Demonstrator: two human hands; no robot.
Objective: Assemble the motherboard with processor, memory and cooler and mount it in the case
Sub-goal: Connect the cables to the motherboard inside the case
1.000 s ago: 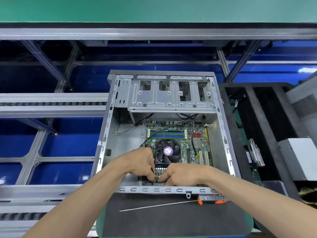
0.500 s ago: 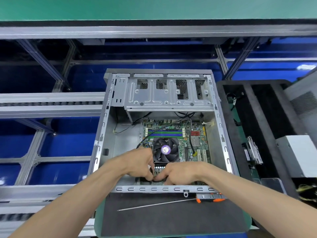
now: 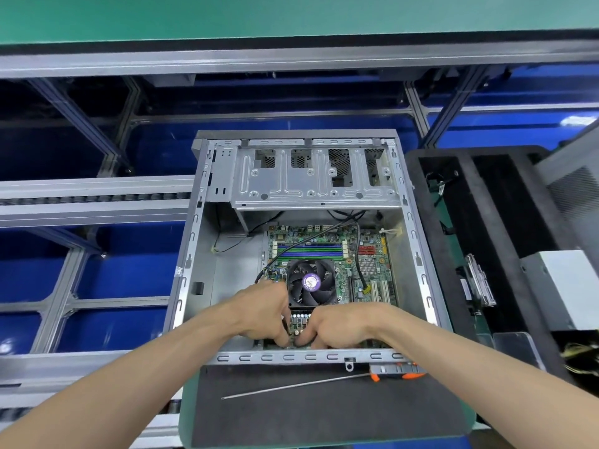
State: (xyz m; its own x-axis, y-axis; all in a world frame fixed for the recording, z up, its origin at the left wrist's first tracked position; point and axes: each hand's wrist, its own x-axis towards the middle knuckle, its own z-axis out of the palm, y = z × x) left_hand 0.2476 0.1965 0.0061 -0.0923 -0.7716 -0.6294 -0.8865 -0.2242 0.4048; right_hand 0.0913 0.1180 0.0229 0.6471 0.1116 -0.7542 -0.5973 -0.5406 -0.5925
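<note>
Both hands curl their fingers down at the near edge of the motherboard (image 3: 327, 254), left hand (image 3: 264, 311) and right hand (image 3: 337, 325) nearly touching, each grip closed over something small between the fingertips that stays hidden, maybe a connector or plug; cannot tell what. Knuckles face up, wrists reach over the near rim of the case (image 3: 201, 254), likely so both thumbs and fingers can press straight down on 1 spot. Board already lies flat on the floor of the open case, green, with the cooler (image 3: 311, 281) fitted: black fan, purple hub sticker, just beyond the hands. Memory slots (image 3: 309, 249) sit beyond the fan in blue and green strips; whether sticks are in them is unclear. Black cables (image 3: 358, 254) run from under the drive cage (image 3: 316, 176) across the board. Judged state: processor, cooler and mounting look done, wiring or final seating in hand. A screwdriver (image 3: 311, 382) with orange handle lies on the dark mat (image 3: 324, 413) on the table, just outside the case, unused.
</note>
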